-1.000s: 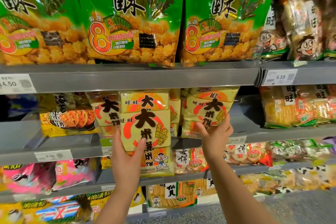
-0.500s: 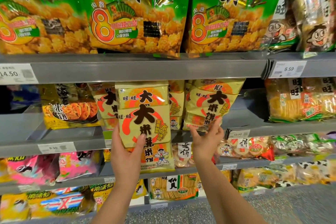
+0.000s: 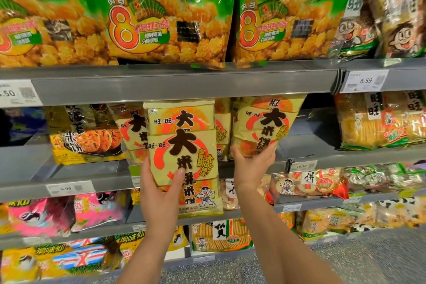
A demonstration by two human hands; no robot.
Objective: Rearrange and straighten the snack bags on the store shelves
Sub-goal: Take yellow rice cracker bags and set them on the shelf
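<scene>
My left hand (image 3: 161, 193) grips the lower left of a tall yellow rice-cracker bag (image 3: 184, 143) with black characters and a red ring, held upright in front of the middle shelf (image 3: 87, 170). My right hand (image 3: 252, 163) clasps the bottom of a second yellow rice-cracker bag (image 3: 265, 122), which leans to the right on that shelf. More bags of the same kind (image 3: 132, 131) stand behind and to the left of the held bag.
Large green snack bags (image 3: 166, 14) fill the top shelf (image 3: 184, 85). An orange cracker bag (image 3: 85, 136) stands left, clear-wrapped cracker bags (image 3: 378, 120) right. Bare grey shelf lies between the tilted bag and those. Lower shelves hold pink bags (image 3: 62, 214) and more snacks.
My right hand slid from the tilted bag's side down to its bottom edge and closed on it. My left hand kept its hold on the front bag. The view moved closer.
</scene>
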